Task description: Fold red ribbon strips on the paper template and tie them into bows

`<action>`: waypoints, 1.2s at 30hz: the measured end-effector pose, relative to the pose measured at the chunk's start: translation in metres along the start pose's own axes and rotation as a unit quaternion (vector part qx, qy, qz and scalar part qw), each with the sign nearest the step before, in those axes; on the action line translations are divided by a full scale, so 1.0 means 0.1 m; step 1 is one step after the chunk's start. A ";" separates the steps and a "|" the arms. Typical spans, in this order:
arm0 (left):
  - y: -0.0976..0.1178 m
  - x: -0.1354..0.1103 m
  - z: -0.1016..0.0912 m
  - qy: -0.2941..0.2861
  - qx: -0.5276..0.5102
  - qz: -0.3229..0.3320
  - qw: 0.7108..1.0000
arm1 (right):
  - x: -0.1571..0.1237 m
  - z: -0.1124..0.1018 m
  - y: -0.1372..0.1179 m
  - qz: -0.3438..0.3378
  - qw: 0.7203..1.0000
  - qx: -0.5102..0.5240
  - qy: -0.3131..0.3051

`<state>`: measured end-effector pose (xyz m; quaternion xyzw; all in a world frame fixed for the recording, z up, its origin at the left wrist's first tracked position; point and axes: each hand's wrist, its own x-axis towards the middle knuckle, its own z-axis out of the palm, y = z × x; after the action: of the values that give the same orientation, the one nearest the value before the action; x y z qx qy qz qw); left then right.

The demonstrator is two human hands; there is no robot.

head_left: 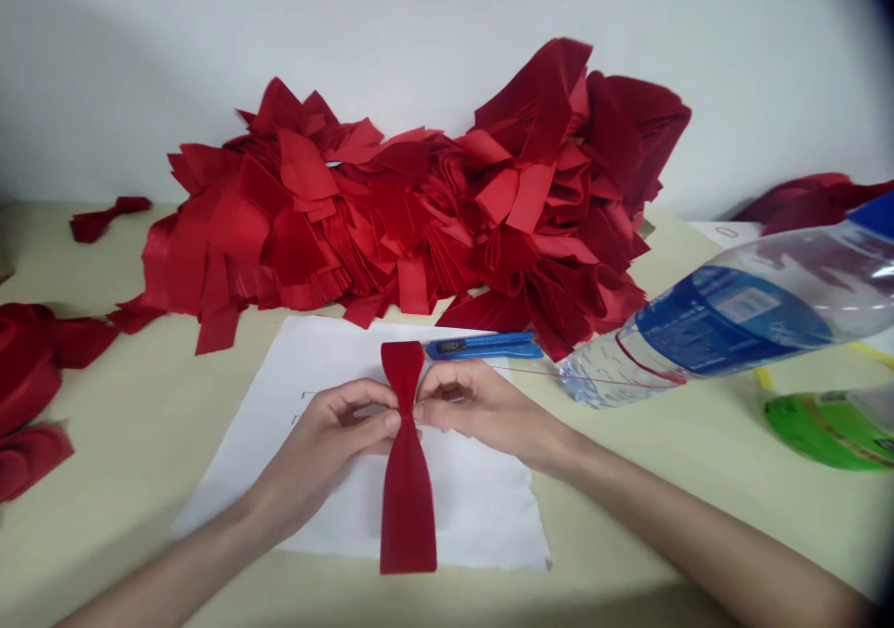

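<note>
A red velvet ribbon, gathered narrow at its middle and flared at both ends, stands lengthwise before me over a white sheet of paper. My left hand pinches its gathered waist between thumb and fingers. From the other side, the closed fingertips of my right hand meet the same waist. A thin red thread runs from behind my right hand to a clear bottle with a blue label; its end at my fingers is hidden. Just beyond my right hand lies a blue utility knife.
A large heap of red ribbon pieces lies along the white wall. More red ribbon is at the left, with a small tied piece farther back. A green-labelled bottle lies at the right edge.
</note>
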<state>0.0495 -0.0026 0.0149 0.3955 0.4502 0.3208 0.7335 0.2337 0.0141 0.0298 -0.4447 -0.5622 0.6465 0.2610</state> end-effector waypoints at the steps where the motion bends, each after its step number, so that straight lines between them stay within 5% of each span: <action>1: 0.00 0.00 0.01 0.019 0.008 0.009 1.000 | 0.00 0.00 0.00 0.002 1.000 -0.004 0.006; 8: 0.02 -0.03 0.03 0.084 0.093 0.037 0.991 | 0.01 0.01 0.02 0.015 1.000 -0.013 0.018; 23: 0.02 -0.05 0.03 0.068 -0.008 0.007 0.998 | 0.05 0.00 0.11 -0.050 0.998 -0.047 -0.015; 30: 0.02 -0.02 0.05 0.082 0.112 0.049 0.989 | 0.04 0.03 0.11 -0.047 0.996 -0.071 0.027; 36: -0.01 -0.01 0.03 0.083 0.115 0.029 0.990 | 0.04 0.05 0.12 -0.070 0.992 -0.101 0.022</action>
<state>0.0526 -0.0048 0.0151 0.4617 0.5316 0.3197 0.6341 0.2295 0.0117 0.0168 -0.4424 -0.6485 0.5564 0.2723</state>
